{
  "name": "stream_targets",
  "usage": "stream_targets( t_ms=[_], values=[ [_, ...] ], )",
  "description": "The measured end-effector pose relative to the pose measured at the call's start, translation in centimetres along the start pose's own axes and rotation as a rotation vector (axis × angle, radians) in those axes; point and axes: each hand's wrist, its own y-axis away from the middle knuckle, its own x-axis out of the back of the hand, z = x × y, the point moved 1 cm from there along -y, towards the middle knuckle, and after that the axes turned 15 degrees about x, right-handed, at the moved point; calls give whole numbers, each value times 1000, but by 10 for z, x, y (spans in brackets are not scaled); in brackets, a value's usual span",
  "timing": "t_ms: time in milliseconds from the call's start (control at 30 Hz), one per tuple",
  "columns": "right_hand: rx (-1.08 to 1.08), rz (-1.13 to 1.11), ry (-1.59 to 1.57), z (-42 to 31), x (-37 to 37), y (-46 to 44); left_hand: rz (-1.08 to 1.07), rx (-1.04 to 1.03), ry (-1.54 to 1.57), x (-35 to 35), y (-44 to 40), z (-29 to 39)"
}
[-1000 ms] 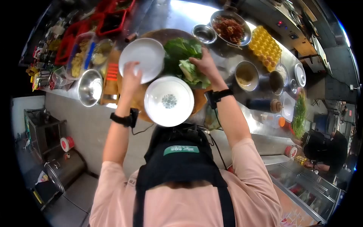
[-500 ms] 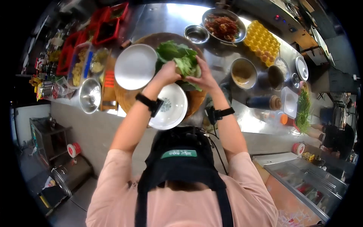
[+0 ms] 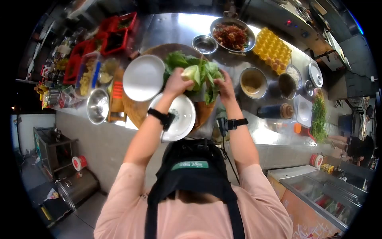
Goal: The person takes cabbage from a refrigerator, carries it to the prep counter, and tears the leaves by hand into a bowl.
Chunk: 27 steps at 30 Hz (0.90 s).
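Some fingers of the right hand (image 3: 225,87) are hidden by leaves, so whether it is closed on them cannot be told. The leafy greens (image 3: 207,72) are gripped near their pale base by the left hand (image 3: 176,83), which a second ago is seen over the white plate (image 3: 143,77) at nine o'clock. The white bowl (image 3: 183,115) at seven is partly covered. Reddish food (image 3: 230,36) is held in the pan (image 3: 251,38) at one, eggs (image 3: 274,65) in the yellow tray (image 3: 270,42) at two.
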Motion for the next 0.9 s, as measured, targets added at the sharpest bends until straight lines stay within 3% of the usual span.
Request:
stream_targets(
  t_ms=[33,167,233,267,300,367,467,500,600,633,700,733,767,833,900],
  values=[
    [62,11,117,2,0,-2,-7,-50,134,0,-8,-17],
    [280,-80,339,18,-27,-6,-134,82,667,36,14,-35],
    [616,-313,973,8,-59,7,-199,134,847,59,30,-38],
    [470,-402,1177,24,-64,12,-209,133,894,68,36,-41],
    [468,-438,1332,29,-71,16,-221,133,941,74,43,-46],
    [321,-448,1425,12,-84,19,-234,96,989,83,59,-51],
    [659,-384,1092,0,-72,22,-363,22,1220,95,91,-45],
    [657,-396,1093,-8,-78,32,-356,25,1229,93,98,-46],
    [72,-393,153,-43,-111,72,-456,36,1506,77,111,-44],
    [67,-395,159,-35,-119,80,-455,38,1514,69,115,-40],
    [130,-566,80,-21,-128,94,-250,106,980,56,124,-36],
    [225,-522,380,-32,-133,93,-145,-85,704,50,122,-47],
    [-109,-355,-142,-29,-132,95,-168,-15,478,61,125,-46],
    [-237,-377,-191,-25,-115,91,68,-192,64,86,135,-40],
    [-356,-602,-21,-31,-103,92,178,-404,-44,105,142,-29]
  ],
)
